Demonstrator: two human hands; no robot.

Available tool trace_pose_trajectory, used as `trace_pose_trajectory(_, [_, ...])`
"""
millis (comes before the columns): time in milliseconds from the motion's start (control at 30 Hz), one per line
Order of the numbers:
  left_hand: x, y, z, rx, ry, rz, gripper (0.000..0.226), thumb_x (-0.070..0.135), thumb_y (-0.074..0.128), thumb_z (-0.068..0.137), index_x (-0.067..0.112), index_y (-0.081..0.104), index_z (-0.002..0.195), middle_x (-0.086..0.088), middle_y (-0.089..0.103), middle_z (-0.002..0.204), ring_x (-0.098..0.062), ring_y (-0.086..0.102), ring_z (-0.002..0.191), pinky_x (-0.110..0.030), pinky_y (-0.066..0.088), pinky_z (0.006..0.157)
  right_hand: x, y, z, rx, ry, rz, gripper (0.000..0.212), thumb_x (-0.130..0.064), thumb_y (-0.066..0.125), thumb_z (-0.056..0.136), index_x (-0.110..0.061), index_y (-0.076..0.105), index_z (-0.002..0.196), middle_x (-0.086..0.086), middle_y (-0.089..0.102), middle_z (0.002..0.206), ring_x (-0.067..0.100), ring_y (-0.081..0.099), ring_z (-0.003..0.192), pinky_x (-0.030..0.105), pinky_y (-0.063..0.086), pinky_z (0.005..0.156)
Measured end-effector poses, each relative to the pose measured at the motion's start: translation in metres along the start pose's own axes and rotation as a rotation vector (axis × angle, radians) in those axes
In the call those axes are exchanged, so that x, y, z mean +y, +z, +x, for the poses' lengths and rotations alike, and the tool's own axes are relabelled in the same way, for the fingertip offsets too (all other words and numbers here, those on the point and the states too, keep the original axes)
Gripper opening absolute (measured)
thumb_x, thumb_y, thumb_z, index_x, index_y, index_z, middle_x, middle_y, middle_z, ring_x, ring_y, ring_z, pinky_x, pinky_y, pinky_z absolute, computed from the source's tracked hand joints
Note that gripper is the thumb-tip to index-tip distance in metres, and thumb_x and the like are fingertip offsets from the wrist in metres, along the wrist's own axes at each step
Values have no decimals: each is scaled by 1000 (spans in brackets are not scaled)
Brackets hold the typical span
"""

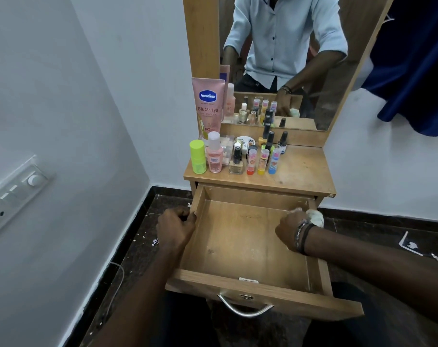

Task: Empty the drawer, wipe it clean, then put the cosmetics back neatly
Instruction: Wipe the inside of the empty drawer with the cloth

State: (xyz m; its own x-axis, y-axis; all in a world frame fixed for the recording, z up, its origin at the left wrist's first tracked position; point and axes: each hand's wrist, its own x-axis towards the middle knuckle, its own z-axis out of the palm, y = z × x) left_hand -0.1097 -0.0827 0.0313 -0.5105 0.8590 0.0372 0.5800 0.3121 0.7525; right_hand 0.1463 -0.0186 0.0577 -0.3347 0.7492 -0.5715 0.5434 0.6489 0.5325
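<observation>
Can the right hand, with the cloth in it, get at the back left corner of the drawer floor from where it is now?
Probably yes. The drawer is pulled out and nothing lies on its floor, so the right hand holding the cloth has a free path across. The left hand only grips the left wall's rim.

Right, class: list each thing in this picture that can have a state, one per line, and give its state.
Drawer: pulled open, nothing inside.
Left hand: grips the drawer's left wall.
Right hand: holds a white cloth at the drawer's right wall.
Cosmetics: out on the tabletop, upright, caps on.
Vaseline tube: upright by the mirror.
</observation>
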Motion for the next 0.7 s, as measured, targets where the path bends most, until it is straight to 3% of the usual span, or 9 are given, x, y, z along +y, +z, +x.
trace_pose_trajectory(133, [-1,1,1,-3,16,1,17,26,69,86,15,75,74,-2,72,71,-21,67,69,-40,56,71,21,-7,7,103,58,18,41,-24,51,100,-9,52,139,23,51,141,41,51,128,47,48,99])
trace_pose_trajectory(300, [-2,2,2,-19,18,15,23,29,69,87,16,72,68,0,70,67,-20,66,66,-36,53,69,29,3,4,166,69,83,44,-40,57,95,-11,60,128,13,63,124,34,61,111,43,53,90])
trace_pose_trajectory(400, [-1,2,0,-8,22,23,27,26,69,87,19,67,62,1,66,62,-15,62,60,-29,44,62,24,-6,-1,198,68,52,36,-33,56,96,-9,64,121,13,65,118,32,63,108,40,53,88])
trace_pose_trajectory(500, [-2,2,1,-15,27,5,22,25,68,88,14,73,70,0,69,66,-14,64,62,-30,49,64,18,-6,-2,220,85,-11,29,-23,53,96,-5,67,114,15,66,111,32,65,103,41,54,87])
trace_pose_trajectory(700, [-2,3,2,-2,20,5,21,26,69,87,12,76,73,-2,71,68,-18,65,65,-32,51,67,17,8,5,182,70,87,47,-37,57,95,-2,56,126,14,62,121,29,61,110,36,48,81])
